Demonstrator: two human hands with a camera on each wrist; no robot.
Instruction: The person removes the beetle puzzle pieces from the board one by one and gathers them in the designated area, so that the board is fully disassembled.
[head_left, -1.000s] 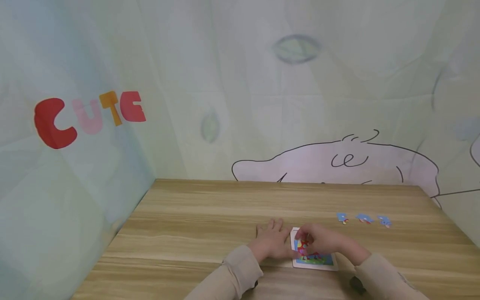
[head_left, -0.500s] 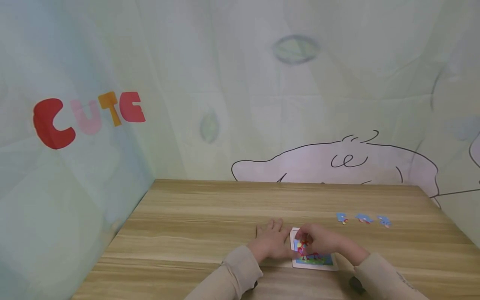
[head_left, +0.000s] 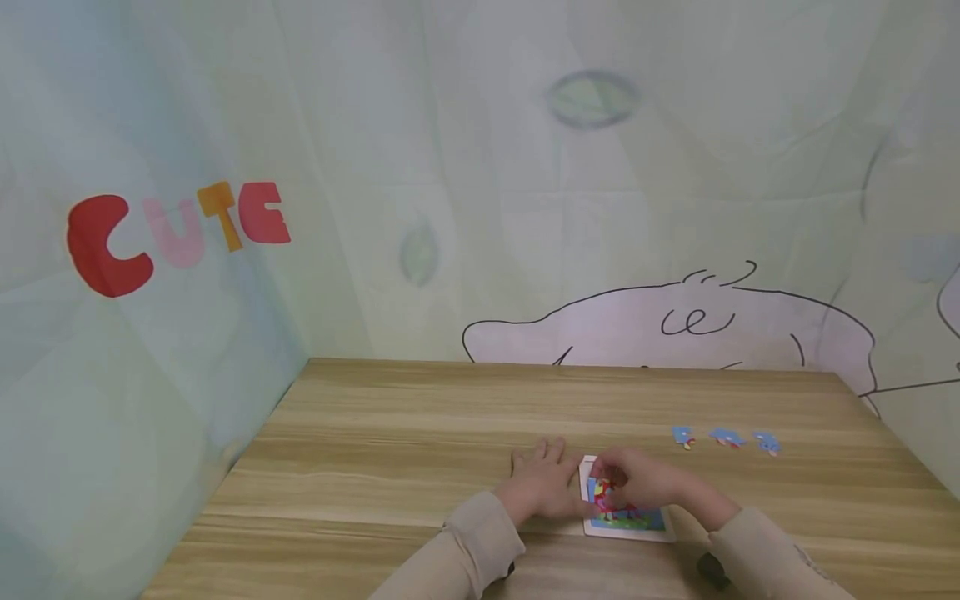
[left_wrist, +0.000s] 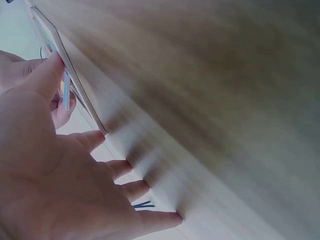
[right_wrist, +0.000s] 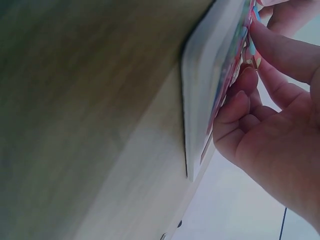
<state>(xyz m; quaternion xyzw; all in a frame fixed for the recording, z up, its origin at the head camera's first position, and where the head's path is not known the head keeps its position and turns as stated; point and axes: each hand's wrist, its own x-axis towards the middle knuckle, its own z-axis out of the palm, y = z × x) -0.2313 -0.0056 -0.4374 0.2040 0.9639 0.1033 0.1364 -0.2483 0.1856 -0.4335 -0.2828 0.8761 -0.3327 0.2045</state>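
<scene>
Slightly turned since the earlier frame: puzzle piece (left_wrist: 66, 92), pinched by right grip (head_left: 643, 482), hand arched over the board (head_left: 630, 534). Left grip (head_left: 546, 483) is spread, fingertips rested on bench (head_left: 420, 467), thumb on board's edge. Three loose pieces (head_left: 726, 437) are seen beyond right grip.

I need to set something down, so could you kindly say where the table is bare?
The table is bare between its left edge and the left hand, and along the far edge beyond the three loose pieces. Crowded: the puzzle board, beneath the right hand.
</scene>
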